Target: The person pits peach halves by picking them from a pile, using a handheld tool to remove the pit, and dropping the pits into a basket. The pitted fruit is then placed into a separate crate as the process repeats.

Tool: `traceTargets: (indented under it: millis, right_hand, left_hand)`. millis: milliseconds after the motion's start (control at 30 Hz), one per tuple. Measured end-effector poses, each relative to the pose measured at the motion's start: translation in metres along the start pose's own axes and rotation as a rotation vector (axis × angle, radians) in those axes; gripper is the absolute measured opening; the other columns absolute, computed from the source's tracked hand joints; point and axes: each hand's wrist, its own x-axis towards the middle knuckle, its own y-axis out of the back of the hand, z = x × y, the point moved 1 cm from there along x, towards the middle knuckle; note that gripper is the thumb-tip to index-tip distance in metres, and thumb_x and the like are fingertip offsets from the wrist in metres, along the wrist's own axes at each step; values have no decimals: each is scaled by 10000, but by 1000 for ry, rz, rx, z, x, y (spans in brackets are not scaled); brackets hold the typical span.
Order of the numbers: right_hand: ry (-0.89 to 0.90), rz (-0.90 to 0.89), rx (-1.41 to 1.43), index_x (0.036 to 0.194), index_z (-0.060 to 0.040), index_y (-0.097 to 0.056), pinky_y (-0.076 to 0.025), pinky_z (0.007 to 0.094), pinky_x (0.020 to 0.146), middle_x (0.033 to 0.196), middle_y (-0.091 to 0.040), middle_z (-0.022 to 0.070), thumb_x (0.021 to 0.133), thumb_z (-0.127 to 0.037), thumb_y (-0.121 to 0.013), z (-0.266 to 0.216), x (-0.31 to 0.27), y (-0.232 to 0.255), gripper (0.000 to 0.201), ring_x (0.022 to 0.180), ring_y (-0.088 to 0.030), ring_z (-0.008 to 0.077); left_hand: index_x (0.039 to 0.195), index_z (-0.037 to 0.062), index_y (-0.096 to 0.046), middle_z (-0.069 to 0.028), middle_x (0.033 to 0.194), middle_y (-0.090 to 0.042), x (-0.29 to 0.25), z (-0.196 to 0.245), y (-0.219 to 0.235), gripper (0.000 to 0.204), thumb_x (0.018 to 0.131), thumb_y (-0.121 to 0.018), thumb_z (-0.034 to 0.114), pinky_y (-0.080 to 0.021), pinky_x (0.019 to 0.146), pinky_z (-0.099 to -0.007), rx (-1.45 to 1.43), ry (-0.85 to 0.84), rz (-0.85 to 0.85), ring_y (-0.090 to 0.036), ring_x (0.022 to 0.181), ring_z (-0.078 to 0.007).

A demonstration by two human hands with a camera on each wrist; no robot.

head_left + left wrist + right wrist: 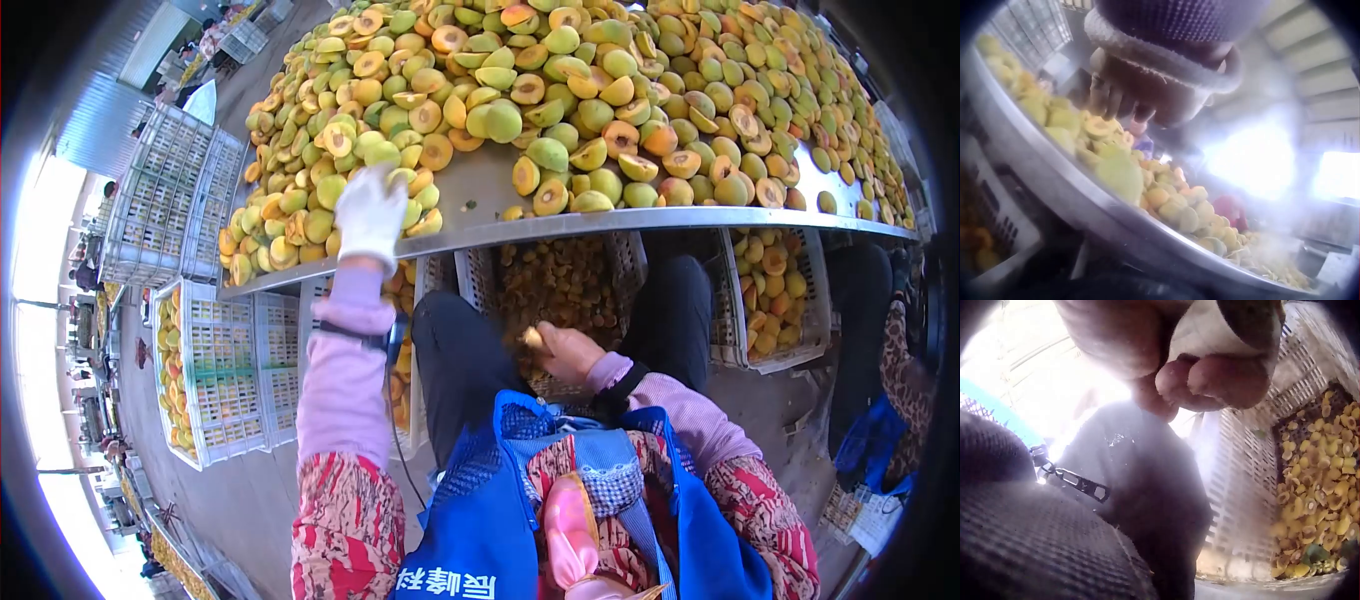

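My left hand (370, 215), in a white glove with bare fingertips, reaches over the heap of halved, yellow-green stone fruit (500, 75) on the metal table (455, 200). Its fingers hang loosely just above the fruit in the left wrist view, with nothing held between them. Low between the knees, my right hand (570, 355) has its fingers curled round a small pale-yellow object (533, 338); I cannot tell what it is. In the right wrist view a whitish band (1210, 331) shows among the curled fingers (1229, 378).
Below the table edge stands a white crate (480, 285) with small brownish-yellow pieces (555, 285). Another crate (815, 310) of fruit is at the right. Stacked crates (225, 365) stand at the left. A neighbour's leg (860, 330) is at the far right.
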Motion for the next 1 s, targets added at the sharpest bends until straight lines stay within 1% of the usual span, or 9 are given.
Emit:
traceTargets:
  millis: [200,333,467,567,667,700,800,833,1000]
  right_hand:
    - [-44,21,24,943,-39,-420,-444,469,683,798,-594,236,775,-270,-582,7,3,8,329,802,-575,405]
    - [-18,41,77,946,-37,-414,-436,484,685,808,-592,248,774,-229,-569,2,4,16,301,798,-568,421]
    - [-9,63,124,960,-29,-418,-438,478,680,815,-588,257,778,-238,-578,1,9,12,320,817,-559,427]
    - [70,179,405,991,-32,-420,-448,422,618,703,-561,194,818,-266,-577,4,4,8,330,669,-565,359]
    - [-51,6,947,1000,-67,-398,-298,233,346,569,-423,-11,883,-272,-527,-21,-12,29,269,399,-395,64]
    - [-38,18,940,989,-60,-402,-315,248,354,566,-430,-2,880,-271,-530,-29,-16,33,270,407,-410,76]
    - [50,135,688,959,-34,-413,-417,335,461,631,-515,90,863,-277,-547,-37,-10,37,294,524,-538,196]
    - [103,248,479,942,-5,-414,-448,406,636,771,-566,206,848,-285,-554,-44,-10,40,327,738,-583,344]
    - [105,318,345,969,9,-407,-427,423,742,899,-550,255,861,-272,-539,-45,5,29,328,882,-529,412]
  left_hand:
    - [1150,93,-498,-126,1135,-551,75,22,-96,373,790,-526,184,-391,868,-403,640,-240,-262,-501,1093,-270]
    - [1054,111,-545,-115,1038,-596,84,37,-88,260,799,-532,161,-410,835,-401,545,-165,-417,-574,982,-256]
    - [897,107,-613,-116,879,-610,66,43,-63,223,714,-643,231,-460,728,-378,532,-399,-319,-594,872,-260]
    - [779,58,-607,-122,805,-588,41,64,-30,191,668,-660,205,-472,717,-367,49,-172,51,-589,802,-264]
    - [865,27,-598,-139,866,-607,-12,59,-33,162,730,-611,116,-481,817,-361,-1245,216,-165,-593,883,-279]
    - [991,27,-556,-175,945,-596,-31,81,-14,217,784,-575,89,-478,846,-408,-1751,500,-328,-574,959,-305]
    - [1080,30,-497,-196,975,-576,-81,93,-32,276,829,-557,129,-486,817,-439,-2154,691,-295,-569,949,-329]
    - [1104,21,-471,-201,987,-571,-94,94,-37,318,878,-501,242,-489,793,-447,-2142,762,-302,-575,916,-334]
    - [1056,9,-490,-176,916,-587,-129,105,-58,489,912,-361,458,-510,726,-404,-1957,871,-290,-601,818,-300]
